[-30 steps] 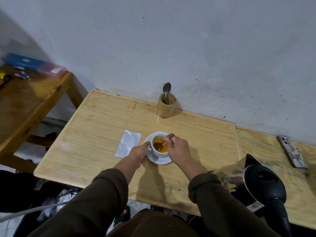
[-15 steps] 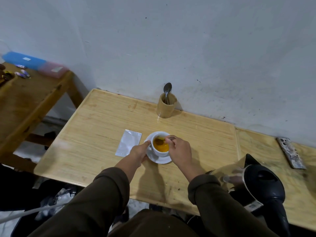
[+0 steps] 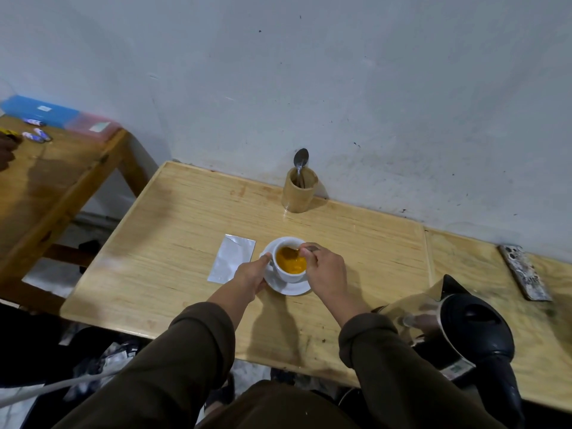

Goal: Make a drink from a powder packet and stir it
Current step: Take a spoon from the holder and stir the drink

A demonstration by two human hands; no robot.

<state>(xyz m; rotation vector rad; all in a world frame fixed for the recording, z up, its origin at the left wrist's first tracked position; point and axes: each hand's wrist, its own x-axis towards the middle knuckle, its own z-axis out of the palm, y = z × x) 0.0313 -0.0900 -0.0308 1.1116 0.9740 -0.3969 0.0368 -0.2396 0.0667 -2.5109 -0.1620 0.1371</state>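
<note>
Here, left hand (image 3: 251,274) closed around the side of the white ceramic cup (image 3: 289,262) of orange drink on its white saucer (image 3: 294,287), mid-desk; right hand (image 3: 325,271) pinching a metal spoon (image 3: 291,252) dipped in the liquid

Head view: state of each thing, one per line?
cup: upright on saucer, holds orange drink
saucer: flat on table
spoon: bowl in drink, held by right hand
left hand: steadying cup's side
packet: flat, left of saucer
kettle: lid shut
spare spoon: upright in wooden holder
</note>
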